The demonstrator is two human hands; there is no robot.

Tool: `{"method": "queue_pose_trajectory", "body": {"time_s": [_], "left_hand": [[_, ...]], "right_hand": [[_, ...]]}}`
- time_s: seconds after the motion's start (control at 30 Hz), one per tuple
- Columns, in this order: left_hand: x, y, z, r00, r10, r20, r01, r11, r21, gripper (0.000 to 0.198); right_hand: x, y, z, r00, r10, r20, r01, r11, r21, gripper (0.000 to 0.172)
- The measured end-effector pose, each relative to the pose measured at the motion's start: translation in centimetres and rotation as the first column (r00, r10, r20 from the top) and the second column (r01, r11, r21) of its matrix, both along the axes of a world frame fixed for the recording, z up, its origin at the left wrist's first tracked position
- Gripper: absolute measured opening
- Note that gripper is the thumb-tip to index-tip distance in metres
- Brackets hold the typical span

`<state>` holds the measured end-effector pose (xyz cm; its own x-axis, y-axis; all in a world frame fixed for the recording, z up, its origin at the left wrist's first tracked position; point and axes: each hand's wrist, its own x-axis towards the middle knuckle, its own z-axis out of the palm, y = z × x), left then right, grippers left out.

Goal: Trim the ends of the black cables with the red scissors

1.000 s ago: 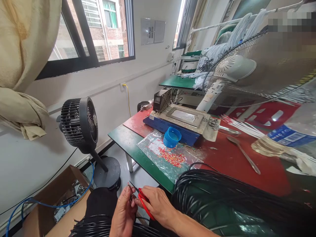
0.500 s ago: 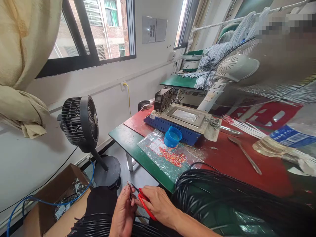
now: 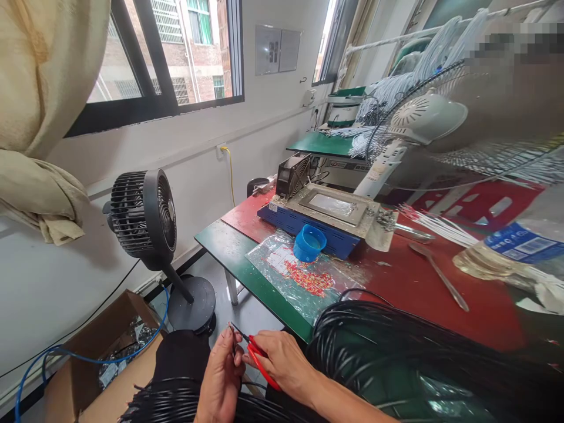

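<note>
The blue label [image 3: 520,239] on the clear bottle [image 3: 482,262] carries white lettering, too blurred to read; print on the wall sheets [image 3: 289,51] is also illegible. The right hand [image 3: 284,365] grips red-handled scissors [image 3: 264,369], blades at a thin wire end [image 3: 232,339] pinched in the left hand [image 3: 219,373], beside the tabletop [image 3: 230,247]. Since the earlier frame, the view shifts slightly; both hands keep their pose.

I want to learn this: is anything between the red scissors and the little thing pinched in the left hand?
Nothing visible. The right hand holds the red scissors with their tips beside the thin piece in the left hand; whether they touch is too small to tell.
</note>
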<state>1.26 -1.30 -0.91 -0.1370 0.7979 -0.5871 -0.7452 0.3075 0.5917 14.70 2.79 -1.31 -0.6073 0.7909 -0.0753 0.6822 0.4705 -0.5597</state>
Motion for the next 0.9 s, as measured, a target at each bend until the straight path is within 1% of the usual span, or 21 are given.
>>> {"method": "queue_pose_trajectory", "body": {"time_s": [0.17,0.33,0.47,0.63,0.73,0.8,0.9], "left_hand": [[0.0,-0.1,-0.5,1.0,-0.016,0.001,0.016,1.0,0.004,0.02],[-0.1,0.0,-0.2,0.999,-0.033,-0.019,0.033,0.999,0.004,0.019],[0.0,0.1,-0.2,0.999,-0.034,-0.026,0.034,0.999,-0.009,0.018],[0.1,-0.1,-0.5,0.997,-0.049,-0.053,0.05,0.999,0.01,0.021],[0.2,-0.3,-0.2,0.993,-0.077,-0.094,0.074,0.997,-0.035,0.031],[0.3,-0.3,-0.3,0.985,-0.104,-0.136,0.101,0.994,-0.031,0.041],[0.5,-0.2,-1.5,0.975,-0.134,-0.179,0.138,0.99,0.008,0.057]], "right_hand": [[0.0,0.1,0.0,1.0,0.011,-0.015,-0.011,1.0,-0.007,0.05],[0.1,0.0,-0.2,1.0,-0.002,-0.031,0.002,1.0,-0.003,0.046],[0.0,0.0,0.0,1.0,-0.004,-0.002,0.004,1.0,-0.015,0.039],[-0.1,0.0,0.5,0.999,-0.014,0.047,0.015,1.0,-0.025,0.032],[-0.2,0.0,0.6,0.999,-0.015,0.049,0.017,0.999,-0.032,0.031],[-0.2,-0.1,0.5,0.998,-0.023,0.062,0.025,0.999,-0.031,0.028],[-0.1,-0.2,0.1,0.998,-0.025,0.052,0.027,0.999,-0.04,0.022]]}}
